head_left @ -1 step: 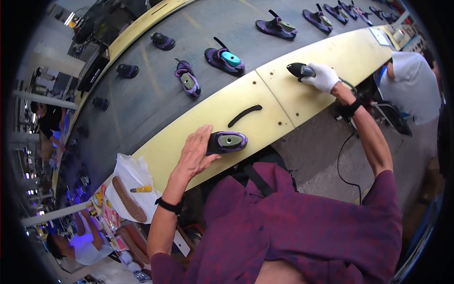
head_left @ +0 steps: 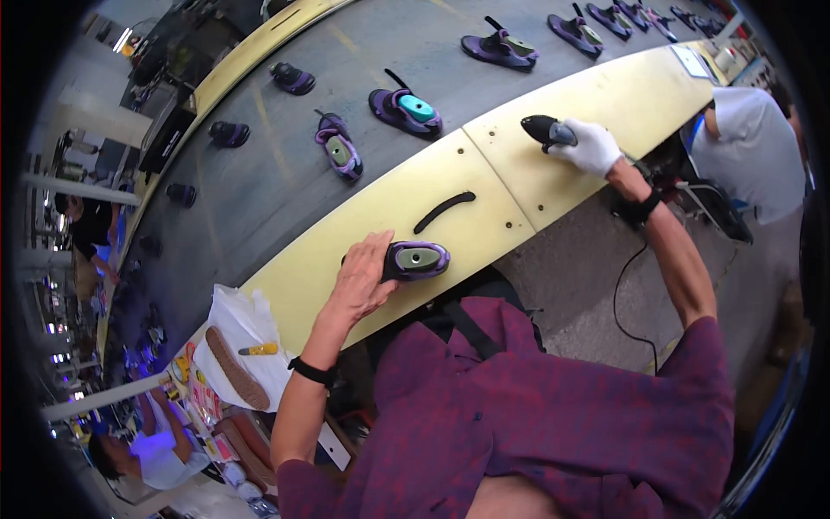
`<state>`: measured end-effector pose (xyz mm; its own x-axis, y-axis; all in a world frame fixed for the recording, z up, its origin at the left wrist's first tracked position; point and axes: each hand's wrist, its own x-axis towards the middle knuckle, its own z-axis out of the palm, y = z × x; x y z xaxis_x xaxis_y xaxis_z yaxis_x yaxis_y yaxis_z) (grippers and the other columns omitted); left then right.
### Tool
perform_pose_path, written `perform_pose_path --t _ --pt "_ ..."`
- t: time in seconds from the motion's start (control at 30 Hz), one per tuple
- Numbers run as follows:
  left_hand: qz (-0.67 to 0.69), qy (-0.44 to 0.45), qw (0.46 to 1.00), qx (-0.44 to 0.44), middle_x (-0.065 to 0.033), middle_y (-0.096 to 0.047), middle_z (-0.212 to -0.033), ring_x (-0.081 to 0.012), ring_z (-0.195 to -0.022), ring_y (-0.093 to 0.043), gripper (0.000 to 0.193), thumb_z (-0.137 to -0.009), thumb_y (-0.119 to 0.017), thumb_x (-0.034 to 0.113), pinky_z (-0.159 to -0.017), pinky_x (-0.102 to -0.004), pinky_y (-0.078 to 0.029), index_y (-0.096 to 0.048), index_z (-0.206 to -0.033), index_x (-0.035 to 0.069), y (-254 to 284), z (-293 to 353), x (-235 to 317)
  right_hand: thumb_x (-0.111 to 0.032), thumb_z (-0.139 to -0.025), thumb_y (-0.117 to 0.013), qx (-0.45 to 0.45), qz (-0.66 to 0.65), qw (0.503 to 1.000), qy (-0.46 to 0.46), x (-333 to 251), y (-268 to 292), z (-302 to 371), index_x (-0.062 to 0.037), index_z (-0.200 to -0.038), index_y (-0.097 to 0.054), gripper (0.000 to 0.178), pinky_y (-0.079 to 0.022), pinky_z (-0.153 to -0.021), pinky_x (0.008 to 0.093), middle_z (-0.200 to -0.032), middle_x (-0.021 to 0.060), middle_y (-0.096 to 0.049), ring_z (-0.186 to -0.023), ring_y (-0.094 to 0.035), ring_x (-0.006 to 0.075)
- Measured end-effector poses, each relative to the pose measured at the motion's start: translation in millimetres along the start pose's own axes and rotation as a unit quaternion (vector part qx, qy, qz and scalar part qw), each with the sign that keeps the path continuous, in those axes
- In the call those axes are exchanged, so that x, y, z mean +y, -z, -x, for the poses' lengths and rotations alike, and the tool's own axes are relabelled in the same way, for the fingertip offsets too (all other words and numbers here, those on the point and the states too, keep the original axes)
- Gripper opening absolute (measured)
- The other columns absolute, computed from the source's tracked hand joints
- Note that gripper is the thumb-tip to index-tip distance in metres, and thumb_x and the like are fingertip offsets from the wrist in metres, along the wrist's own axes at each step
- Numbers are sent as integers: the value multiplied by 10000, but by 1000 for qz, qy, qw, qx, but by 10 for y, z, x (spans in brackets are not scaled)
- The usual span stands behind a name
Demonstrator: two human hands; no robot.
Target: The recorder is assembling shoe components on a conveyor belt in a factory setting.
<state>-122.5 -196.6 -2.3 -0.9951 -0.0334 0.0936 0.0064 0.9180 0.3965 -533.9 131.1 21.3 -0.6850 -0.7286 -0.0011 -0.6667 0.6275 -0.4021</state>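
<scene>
A black and purple shoe (head_left: 415, 259) with a green last inside it lies on the pale yellow bench, near its front edge. My bare left hand (head_left: 365, 272) is laid over the front part and grips it, fingers on the far side and thumb on the near side. The toe is mostly hidden under this hand. Just beyond the shoe is a curved black strip (head_left: 444, 212), untouched. Farther right, my right hand (head_left: 590, 147) in a white glove is closed around a black, pointed hand tool (head_left: 543, 129) that looks like a small iron, held above the bench.
Beyond the bench runs a grey conveyor (head_left: 285, 164) carrying several similar shoes, one with a turquoise last (head_left: 417, 107). A brown sole (head_left: 232, 368) and a yellow-handled tool (head_left: 259, 349) lie on white paper at left. A black cord (head_left: 616, 298) hangs at right, near a seated person (head_left: 750, 156).
The view has shifted slightly. My left hand has moved a little to the right over the shoe, and a bit of dark toe now shows beside it.
</scene>
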Motion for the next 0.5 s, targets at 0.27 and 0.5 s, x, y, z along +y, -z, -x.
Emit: perform_pose_path --t 0.27,0.5 --pt "110 -41 993 -20 -258 -606 -1354 -486 -1318 -584 824 -715 -871 -10 -1145 -546 -455 -508 -1454 -17 -584 -568 492 -236 -895 -868 -46 -387 900 -197 -529 -319 1544 -15 -943 -759 251 -540 -695 306 -818 15 -745 -753 -642 83" --pt "90 -47 994 -49 -315 -530 -1492 -524 -1504 -447 856 -782 -872 -18 -1230 -561 -398 -447 -1524 14 -669 -864 685 -232 -893 -834 -157 -514 799 -269 -472 -628 1671 -71 -817 -687 230 -470 -578 279 -710 -36 -620 -651 -569 65"
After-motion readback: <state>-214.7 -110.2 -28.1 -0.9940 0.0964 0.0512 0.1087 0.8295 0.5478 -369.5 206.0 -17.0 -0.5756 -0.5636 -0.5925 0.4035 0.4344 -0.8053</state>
